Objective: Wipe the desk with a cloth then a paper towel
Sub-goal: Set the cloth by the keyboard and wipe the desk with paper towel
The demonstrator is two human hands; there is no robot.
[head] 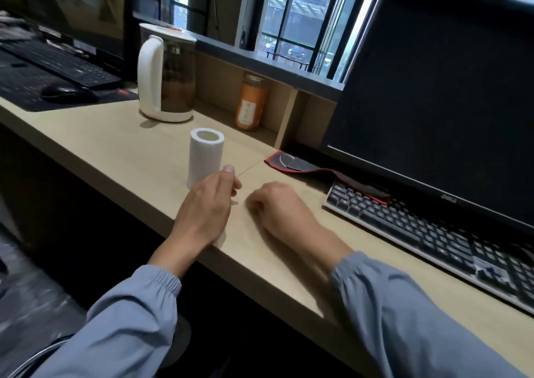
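A white paper towel roll (206, 154) stands upright on the light wooden desk (121, 143). Just in front of it, my left hand (206, 207) is curled with the thumb up. It grips a white paper towel sheet (220, 240), of which only slivers show under the palm and at the fingertips. My right hand (278, 208) lies knuckles-up on the desk beside it, blurred, fingers curled toward the left hand. Whether it holds part of the sheet is hidden. No cloth is in view.
A white kettle (166, 74) and an orange bottle (250, 103) stand at the back. To the right are a keyboard (433, 233), a dark monitor (442, 97) and a folded red-edged mat (300, 165). Far left lie a second keyboard (57, 62) and a mouse (68, 92).
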